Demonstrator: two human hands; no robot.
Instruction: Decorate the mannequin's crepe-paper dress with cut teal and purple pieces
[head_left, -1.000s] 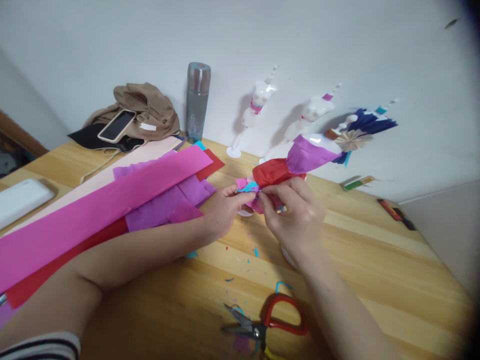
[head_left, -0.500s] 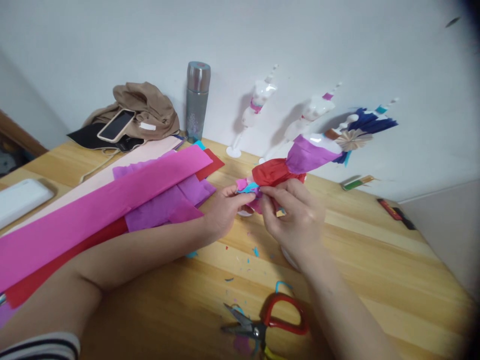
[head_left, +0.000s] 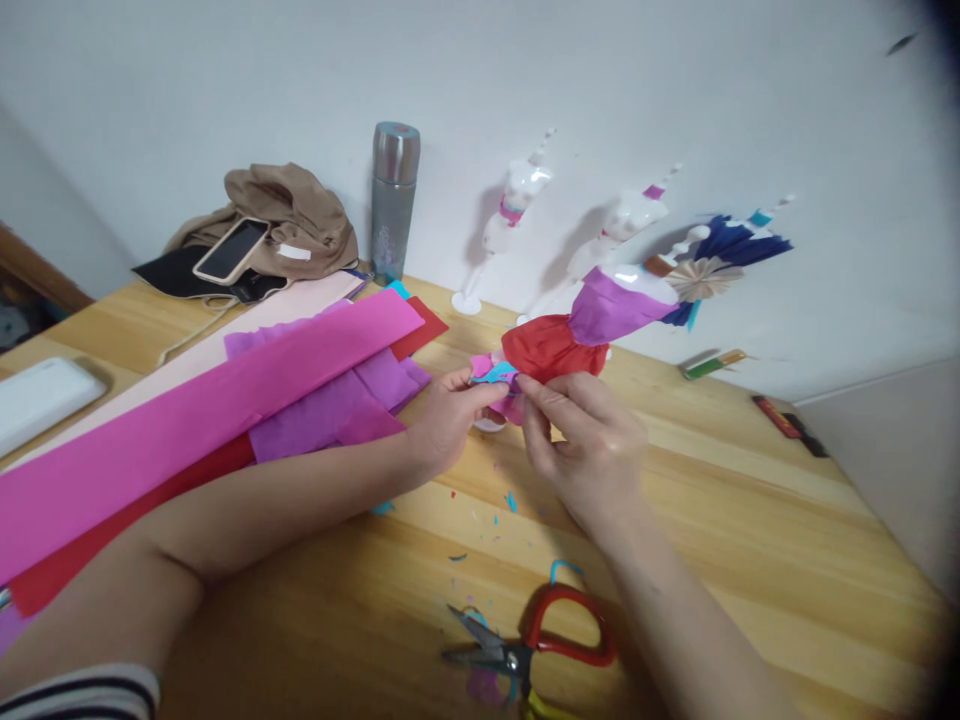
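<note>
A small white mannequin figure (head_left: 637, 285) leans tilted over the wooden table, dressed in purple paper and a red crepe paper skirt (head_left: 551, 347). My left hand (head_left: 450, 415) pinches pink and blue paper pieces (head_left: 491, 372) at the skirt's lower end. My right hand (head_left: 589, 440) is closed beside it, fingertips pressed on the red skirt's edge. Both hands touch the figure's hem from below.
Long pink, purple and red crepe sheets (head_left: 202, 410) lie at left. Red-handled scissors (head_left: 536, 645) sit near the front edge among paper scraps. Two bare white figures (head_left: 517, 200) (head_left: 626, 220), a steel flask (head_left: 394, 200), a tan cloth with a phone (head_left: 231, 250) stand at the back.
My right hand's fingers have shifted slightly along the red skirt's edge and lowered a little. The left hand has stayed in place.
</note>
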